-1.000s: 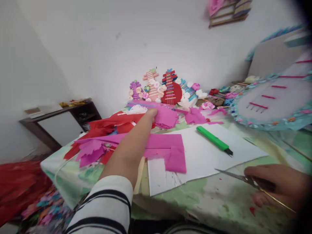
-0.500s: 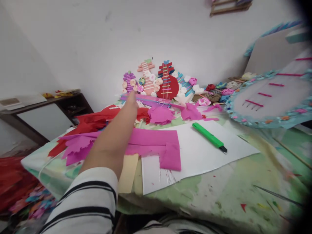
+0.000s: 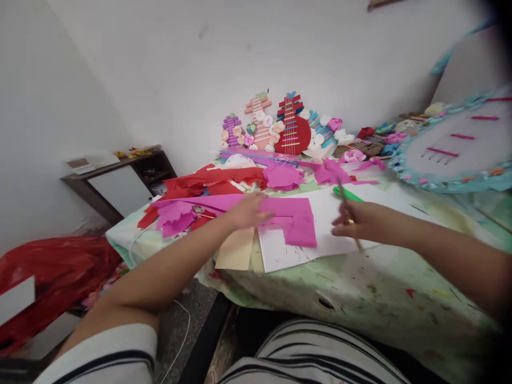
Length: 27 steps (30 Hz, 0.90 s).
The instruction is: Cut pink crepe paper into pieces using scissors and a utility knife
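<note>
My left hand is over the magenta paper, its fingers apart and nothing held in it. Whether it touches the paper I cannot tell. At the right, my right hand is closed on a thin, blurred stick-like tool, which points up and to the left. Just behind that hand lies a green cutter, partly hidden by it. Under the magenta paper is a white board, and beside it a cream sheet.
Decorated paper instruments lean at the back wall. Red paper lies at the left of the table. A large blue-edged round piece stands at the right. A low cabinet and red plastic are left of the table.
My left hand has drawn back from the far side of the table to the magenta paper. My right hand has come into view with the thin tool. The view has shifted left.
</note>
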Motion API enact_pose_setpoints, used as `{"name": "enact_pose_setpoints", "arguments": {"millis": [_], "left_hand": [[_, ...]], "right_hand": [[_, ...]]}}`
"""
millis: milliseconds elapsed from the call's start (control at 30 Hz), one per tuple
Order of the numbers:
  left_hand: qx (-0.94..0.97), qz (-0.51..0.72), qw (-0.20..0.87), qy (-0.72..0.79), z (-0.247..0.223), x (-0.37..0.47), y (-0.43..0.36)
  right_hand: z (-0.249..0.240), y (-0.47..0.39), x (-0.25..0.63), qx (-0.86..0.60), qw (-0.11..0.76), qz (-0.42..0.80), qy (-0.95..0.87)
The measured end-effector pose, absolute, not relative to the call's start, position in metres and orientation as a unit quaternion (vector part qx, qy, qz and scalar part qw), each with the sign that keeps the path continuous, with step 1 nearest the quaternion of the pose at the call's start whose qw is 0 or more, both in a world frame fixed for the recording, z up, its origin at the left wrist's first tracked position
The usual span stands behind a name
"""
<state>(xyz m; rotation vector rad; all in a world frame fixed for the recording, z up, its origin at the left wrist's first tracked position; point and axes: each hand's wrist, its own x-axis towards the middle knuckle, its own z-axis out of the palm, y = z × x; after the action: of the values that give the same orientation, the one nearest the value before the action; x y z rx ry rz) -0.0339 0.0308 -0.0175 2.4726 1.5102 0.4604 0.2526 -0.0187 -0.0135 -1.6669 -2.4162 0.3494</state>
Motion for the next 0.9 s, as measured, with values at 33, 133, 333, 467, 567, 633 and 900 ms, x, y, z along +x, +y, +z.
{"name": "enact_pose_setpoints", "arguments": {"millis": [33,133,333,467,567,633,900], "left_hand": [[0.847,0.123,0.099,0.508,-0.024,-0.027,0.028],[0.873,0.047,0.103,0.474,-0.030,-0.014,0.028],[0.879,0.017,0.103,0.466,-0.041,-0.013,0.031],[0.881,0.019,0.097,0.463,-0.054,-0.017,0.027],[0.883,0.022,0.082,0.462,-0.057,-0.017,0.027],[0.886,0.025,0.074,0.458,-0.058,-0.017,0.028],[0.890,0.049,0.053,0.450,-0.061,-0.019,0.027]], "right_hand": [[-0.014,-0.006,0.235,-0.562,0.089,0.115,-0.814],[-0.015,0.021,0.194,-0.546,0.084,0.077,-0.830],[-0.019,0.035,0.175,-0.505,0.029,0.083,-0.859],[-0.020,0.031,0.179,-0.507,0.022,0.082,-0.858],[-0.019,0.025,0.186,-0.514,0.034,0.084,-0.853],[-0.017,0.016,0.193,-0.516,0.051,0.094,-0.850],[-0.005,-0.068,0.211,-0.428,0.140,0.357,-0.818]]}}
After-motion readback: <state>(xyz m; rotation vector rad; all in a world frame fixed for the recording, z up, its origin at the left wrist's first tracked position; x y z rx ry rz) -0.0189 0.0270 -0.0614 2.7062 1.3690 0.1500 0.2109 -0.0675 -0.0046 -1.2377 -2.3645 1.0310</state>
